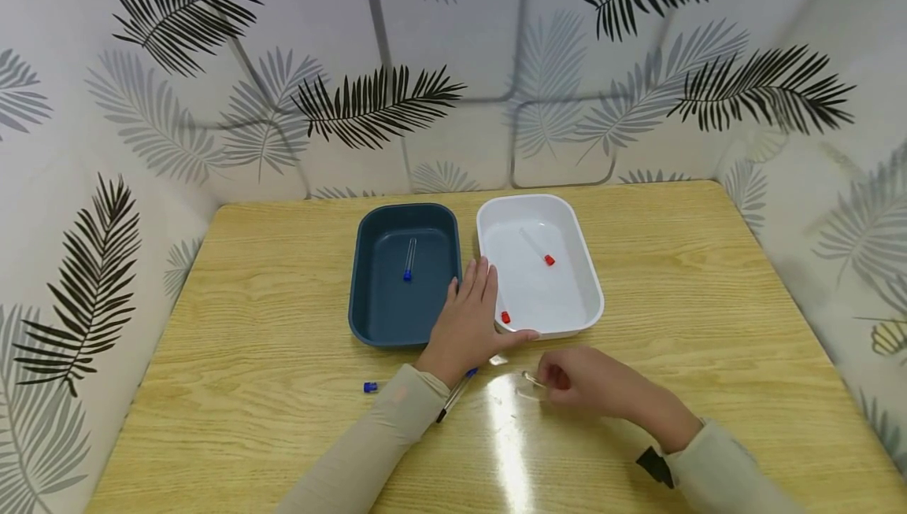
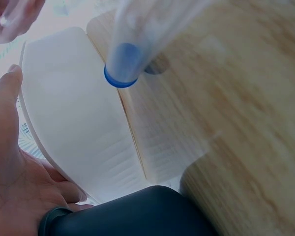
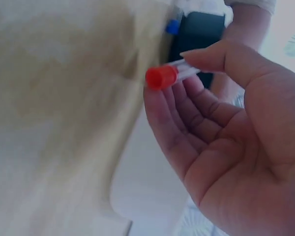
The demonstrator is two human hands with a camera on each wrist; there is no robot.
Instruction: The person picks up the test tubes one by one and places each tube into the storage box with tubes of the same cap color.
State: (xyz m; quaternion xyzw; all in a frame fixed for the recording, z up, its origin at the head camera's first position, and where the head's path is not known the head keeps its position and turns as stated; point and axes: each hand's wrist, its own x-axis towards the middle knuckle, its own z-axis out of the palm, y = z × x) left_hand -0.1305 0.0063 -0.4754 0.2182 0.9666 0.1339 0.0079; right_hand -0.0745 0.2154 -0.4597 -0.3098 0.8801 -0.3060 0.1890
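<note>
My left hand (image 1: 464,329) rests with straight fingers on the adjoining rims of the dark blue tray (image 1: 354,293) and the white tray (image 1: 597,293). Its thumb reaches along the white tray's near edge. Just in front of the white tray, my right hand (image 1: 595,384) pinches a clear test tube (image 3: 186,70) between thumb and fingers. The tube's red cap (image 3: 160,77) points away from the palm. Close by the left wrist lies a blue-capped tube (image 2: 120,66), partly hidden by the sleeve in the head view.
One blue-capped tube (image 1: 409,260) lies in the dark tray. Inside the white tray are a red-capped tube (image 1: 547,257) and another red cap (image 1: 505,317). Left of my left forearm, a further blue cap (image 1: 370,387) shows on the wooden table (image 1: 248,341). Patterned walls surround the table's back and sides.
</note>
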